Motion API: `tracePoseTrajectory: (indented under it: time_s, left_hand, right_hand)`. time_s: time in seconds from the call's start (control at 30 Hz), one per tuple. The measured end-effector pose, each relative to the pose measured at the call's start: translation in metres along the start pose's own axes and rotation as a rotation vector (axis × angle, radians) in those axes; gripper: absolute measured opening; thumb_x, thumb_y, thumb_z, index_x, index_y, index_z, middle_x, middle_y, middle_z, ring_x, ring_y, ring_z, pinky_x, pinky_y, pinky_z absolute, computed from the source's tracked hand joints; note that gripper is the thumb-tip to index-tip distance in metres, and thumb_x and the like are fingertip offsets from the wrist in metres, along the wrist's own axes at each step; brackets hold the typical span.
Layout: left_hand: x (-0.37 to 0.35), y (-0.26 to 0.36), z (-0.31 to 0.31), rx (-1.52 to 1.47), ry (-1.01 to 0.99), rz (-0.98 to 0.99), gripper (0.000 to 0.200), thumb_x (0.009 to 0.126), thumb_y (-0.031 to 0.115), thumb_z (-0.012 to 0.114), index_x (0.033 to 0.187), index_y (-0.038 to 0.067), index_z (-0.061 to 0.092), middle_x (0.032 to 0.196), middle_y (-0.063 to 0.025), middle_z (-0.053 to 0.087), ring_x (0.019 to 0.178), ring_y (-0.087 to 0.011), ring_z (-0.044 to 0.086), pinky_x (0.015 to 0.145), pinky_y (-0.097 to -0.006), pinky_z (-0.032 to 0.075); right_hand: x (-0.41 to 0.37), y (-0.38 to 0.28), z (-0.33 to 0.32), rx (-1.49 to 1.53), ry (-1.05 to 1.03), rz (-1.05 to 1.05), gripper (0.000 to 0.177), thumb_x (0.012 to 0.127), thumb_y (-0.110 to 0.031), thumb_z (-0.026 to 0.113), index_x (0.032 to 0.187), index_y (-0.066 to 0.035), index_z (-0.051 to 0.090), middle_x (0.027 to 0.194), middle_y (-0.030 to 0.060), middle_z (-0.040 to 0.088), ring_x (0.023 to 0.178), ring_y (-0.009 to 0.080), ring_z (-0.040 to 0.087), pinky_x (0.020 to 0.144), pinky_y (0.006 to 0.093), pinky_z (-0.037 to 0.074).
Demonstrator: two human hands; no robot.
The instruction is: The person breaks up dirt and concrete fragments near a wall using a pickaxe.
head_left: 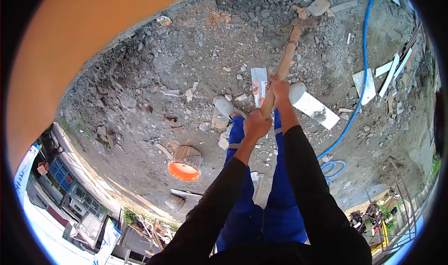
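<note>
A long wooden-handled pickaxe (285, 59) slants away from me, its dirt-covered head low over the rubble at the upper right. Its exact head shape is hard to make out. My left hand (256, 125) is closed around the lower end of the handle. Farther up, my right hand (279, 88) wraps the same handle. Both hands are above my shoes, between my blue trouser legs. Beneath the handle, a pale printed scrap (258, 80) and a long white board (317, 110) lie on the ground.
An orange wall (93, 27) curves along the left. A blue hose (365, 55) runs down the right side into coils. A bucket with orange inside (185, 164) lies at lower left, near a grey bucket (175, 202). Broken stones and white board pieces (364, 85) litter the ground.
</note>
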State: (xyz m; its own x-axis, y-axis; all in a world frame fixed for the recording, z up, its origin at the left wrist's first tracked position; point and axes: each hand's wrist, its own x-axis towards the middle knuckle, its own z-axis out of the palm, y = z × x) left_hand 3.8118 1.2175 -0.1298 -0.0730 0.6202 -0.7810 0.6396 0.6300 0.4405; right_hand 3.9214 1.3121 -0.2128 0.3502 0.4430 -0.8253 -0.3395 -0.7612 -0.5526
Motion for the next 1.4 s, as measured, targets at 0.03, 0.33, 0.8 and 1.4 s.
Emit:
tracePoseTrajectory:
  time_s: [0.03,0.33,0.8,1.4]
  left_hand:
    - [-0.009,-0.002,-0.003,0.077,0.033,-0.112,0.041,0.075,0.023,0.076,0.109,0.000,0.069,0.100,-0.0277,0.072,0.096,-0.0452,0.070,0.088,-0.0512,0.055]
    - [-0.077,0.024,-0.024,0.018,-0.056,-0.156,0.036,0.075,0.020,0.076,0.103,-0.001,0.065,0.097,-0.0294,0.070,0.099,-0.0469,0.068,0.087,-0.0547,0.053]
    - [-0.060,-0.004,-0.014,-0.137,-0.250,0.537,0.043,0.073,0.015,0.077,0.113,0.009,0.063,0.087,-0.0194,0.070,0.087,-0.0434,0.069,0.077,-0.0551,0.053]
    - [-0.081,-0.076,-0.042,-0.190,-0.098,-0.162,0.038,0.075,0.020,0.072,0.104,-0.004,0.067,0.096,-0.0288,0.072,0.095,-0.0448,0.071,0.084,-0.0499,0.055]
  right_hand:
    - [-0.001,0.009,0.007,-0.027,-0.058,0.164,0.017,0.087,-0.013,0.073,0.090,-0.003,0.060,0.070,0.0074,0.061,0.051,0.0162,0.058,0.046,0.0336,0.049]
    - [0.003,-0.010,-0.040,0.345,-0.280,0.358,0.019,0.084,-0.017,0.074,0.090,-0.007,0.059,0.077,0.0032,0.057,0.067,0.0158,0.061,0.062,0.0349,0.054]
    - [-0.154,-0.086,-0.086,0.405,0.097,-0.370,0.025,0.082,0.005,0.063,0.104,0.000,0.052,0.083,0.0097,0.057,0.066,0.0194,0.058,0.063,0.0336,0.053]
    - [-0.080,0.081,0.027,-0.085,-0.157,0.130,0.014,0.083,-0.014,0.073,0.086,-0.002,0.066,0.066,0.0059,0.060,0.054,0.0167,0.060,0.050,0.0328,0.051]
